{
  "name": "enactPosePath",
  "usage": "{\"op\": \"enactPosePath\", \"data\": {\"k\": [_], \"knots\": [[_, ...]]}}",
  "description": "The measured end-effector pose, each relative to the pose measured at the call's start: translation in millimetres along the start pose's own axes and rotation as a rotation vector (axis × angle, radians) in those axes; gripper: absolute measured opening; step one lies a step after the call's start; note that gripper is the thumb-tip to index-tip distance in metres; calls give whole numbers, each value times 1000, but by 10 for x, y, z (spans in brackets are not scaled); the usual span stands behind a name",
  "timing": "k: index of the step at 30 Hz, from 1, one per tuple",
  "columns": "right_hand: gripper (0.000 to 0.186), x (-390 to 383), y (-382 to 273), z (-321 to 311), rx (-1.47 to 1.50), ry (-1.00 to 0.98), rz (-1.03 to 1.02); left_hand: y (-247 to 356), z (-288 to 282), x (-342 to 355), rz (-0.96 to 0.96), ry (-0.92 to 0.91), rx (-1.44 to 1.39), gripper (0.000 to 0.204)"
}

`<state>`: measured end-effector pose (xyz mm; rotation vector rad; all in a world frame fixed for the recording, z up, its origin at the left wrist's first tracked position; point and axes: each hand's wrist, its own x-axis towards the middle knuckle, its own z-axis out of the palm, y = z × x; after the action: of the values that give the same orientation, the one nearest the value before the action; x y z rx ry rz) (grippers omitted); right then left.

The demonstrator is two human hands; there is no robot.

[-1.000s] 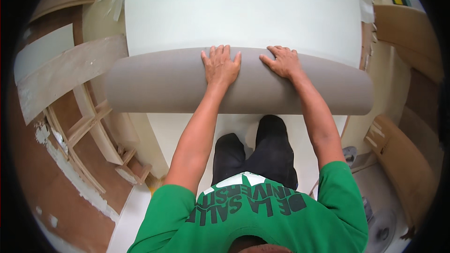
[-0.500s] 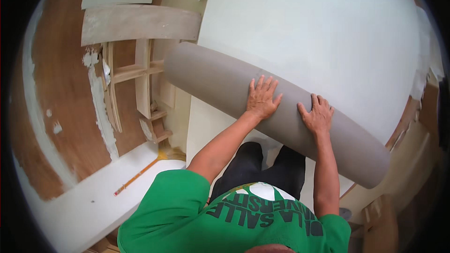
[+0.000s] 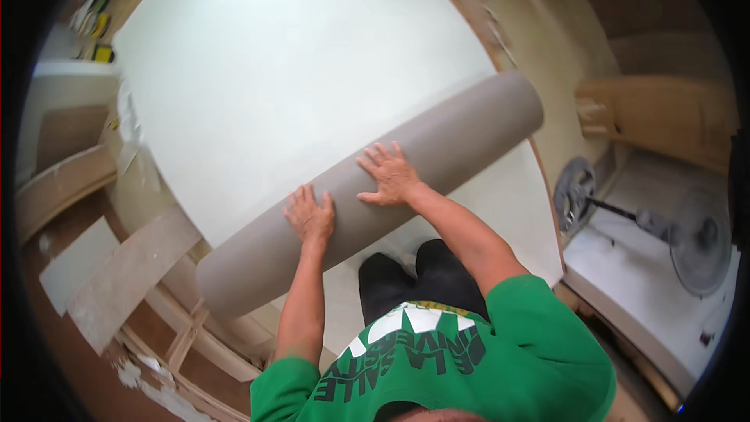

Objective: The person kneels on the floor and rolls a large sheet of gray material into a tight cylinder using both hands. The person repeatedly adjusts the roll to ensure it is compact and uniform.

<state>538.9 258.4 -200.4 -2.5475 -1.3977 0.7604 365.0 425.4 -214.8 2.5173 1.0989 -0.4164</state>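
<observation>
Spanning eight to two o'clock on the white surface (image 3: pixel 305 70): grey roll (image 3: pixel 351 220). Your left hand (image 3: pixel 311 219) and right hand (image 3: pixel 390 177) rested near its middle, fingers spread open, apparently to steady it evenly.

Glare brightens the white surface (image 3: pixel 289 101); bent, blurry edges fade to black.

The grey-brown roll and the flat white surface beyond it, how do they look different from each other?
Shape: the grey-brown roll is a long rounded cylinder, while the white surface lies flat.
Colour: the grey-brown roll is dull and darker, the white surface pale and bright.
Extent: the grey-brown roll, under the left hand and right hand, makes a slanting band; the white surface fills a broader area.
Both look plain, without visible pattern.
</observation>
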Motion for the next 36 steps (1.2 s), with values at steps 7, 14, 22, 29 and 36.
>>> {"op": "enactPosePath", "data": {"k": [7,14,22,29,36], "knots": [[87,-366,-65,129,59,90,-40,-83,60,-349,-14,36,80,63],[67,-106,390,-11,32,-50,190,-174,507,-1303,53,316,187,70],[69,-854,263,54,-16,-5,56,175,557,-1945,-189,307,167,65],[85,-1770,516,304,-16,242,-44,-110,118,-1355,34,109,25,49],[77,-2234,168,77,-64,278,-24,-99,199,-1758,38,133,106,70]]}}
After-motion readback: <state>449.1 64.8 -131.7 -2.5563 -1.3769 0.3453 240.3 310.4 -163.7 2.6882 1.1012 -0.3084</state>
